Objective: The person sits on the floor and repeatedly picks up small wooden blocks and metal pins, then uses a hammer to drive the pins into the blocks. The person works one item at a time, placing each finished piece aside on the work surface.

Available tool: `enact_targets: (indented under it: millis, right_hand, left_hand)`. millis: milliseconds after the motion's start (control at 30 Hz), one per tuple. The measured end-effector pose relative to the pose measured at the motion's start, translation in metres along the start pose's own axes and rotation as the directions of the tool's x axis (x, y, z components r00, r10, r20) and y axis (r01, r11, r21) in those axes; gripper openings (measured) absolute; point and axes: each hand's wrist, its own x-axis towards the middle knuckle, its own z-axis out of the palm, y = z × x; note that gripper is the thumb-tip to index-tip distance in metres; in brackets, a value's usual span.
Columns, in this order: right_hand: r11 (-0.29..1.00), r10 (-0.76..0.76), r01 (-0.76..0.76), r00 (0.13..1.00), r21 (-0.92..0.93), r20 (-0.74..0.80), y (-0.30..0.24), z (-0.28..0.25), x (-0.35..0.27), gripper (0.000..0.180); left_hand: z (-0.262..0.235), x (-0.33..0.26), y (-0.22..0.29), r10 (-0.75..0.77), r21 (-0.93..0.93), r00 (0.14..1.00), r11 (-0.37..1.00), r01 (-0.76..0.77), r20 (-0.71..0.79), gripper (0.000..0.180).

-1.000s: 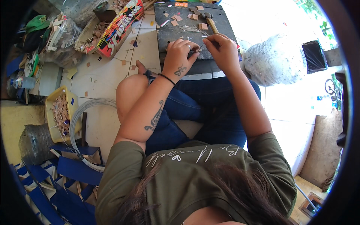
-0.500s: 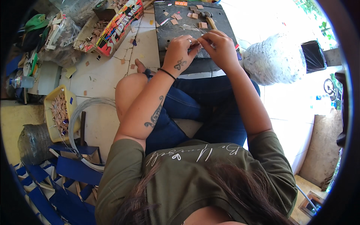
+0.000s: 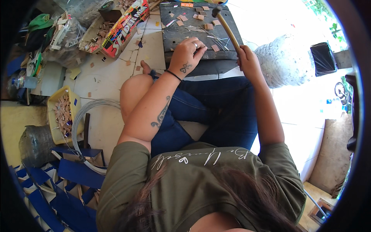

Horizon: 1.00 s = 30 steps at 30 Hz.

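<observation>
I sit cross-legged on a tiled floor before a dark slab (image 3: 181,33) strewn with small brown squares (image 3: 208,26) and thin nails. My right hand (image 3: 247,62) grips the wooden handle of a hammer (image 3: 226,25), whose head is raised over the far part of the slab. My left hand (image 3: 188,52) rests on the slab with fingertips pinched together near a brown square (image 3: 215,48); what it pinches is too small to tell.
A colourful cardboard box (image 3: 116,25) with brown pieces lies at the upper left. A yellow tub (image 3: 58,116) of pieces and a coil of wire (image 3: 83,127) sit at my left. Blue strips (image 3: 58,185) pile at the lower left. A white woven sack (image 3: 286,62) stands right.
Both hands were together at the slab's near edge. Now my right hand holds the hammer lifted up, and my left hand stays on the slab alone.
</observation>
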Motion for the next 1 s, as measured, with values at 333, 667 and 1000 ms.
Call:
enact_targets:
  millis: [333,667,1000]
  right_hand:
    - [0.872,-0.447,0.424,0.893,-0.243,-0.045,-0.037,-0.026,-0.137,0.044]
    - [0.879,-0.422,0.396,0.906,-0.265,-0.045,-0.039,-0.021,-0.147,0.046]
    - [0.887,-0.416,0.393,0.908,-0.243,-0.047,-0.035,-0.018,-0.141,0.044]
  left_hand:
    - [0.003,-0.003,-0.005,0.057,0.037,0.998,0.998,-0.057,-0.002,0.007]
    - [0.003,-0.003,-0.006,0.092,0.065,0.996,0.994,-0.091,-0.007,0.007]
    - [0.003,-0.002,-0.007,0.024,0.043,0.999,0.999,-0.025,0.021,0.007]
